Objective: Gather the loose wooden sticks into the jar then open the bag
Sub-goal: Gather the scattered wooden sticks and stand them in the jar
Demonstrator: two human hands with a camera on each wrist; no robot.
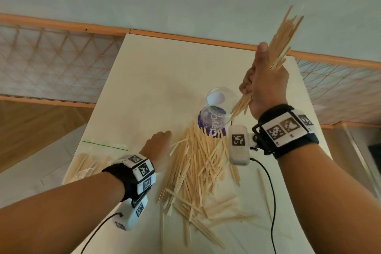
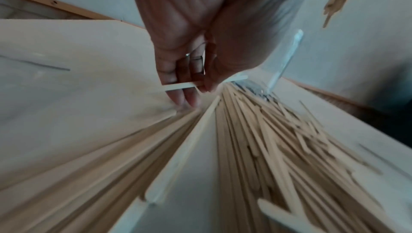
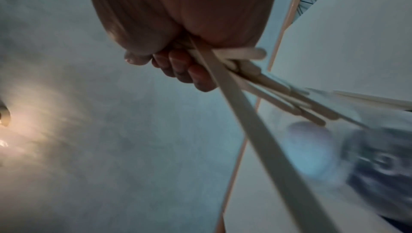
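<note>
Loose sticks are lying mid-frame on the desk; right grip is clutching a bundle beside the jar, left grip pinching one stick. Gathering step; next, aiming the bundle into the jar's mouth. Bag is waiting lower left.

The right hand grips a bundle of wooden sticks raised over the white tabletop, their lower ends at the rim of a clear jar with a purple label that leans tilted. The left hand rests on the tabletop beside the loose pile of sticks. A clear zip bag holding more sticks lies at the left edge
</note>
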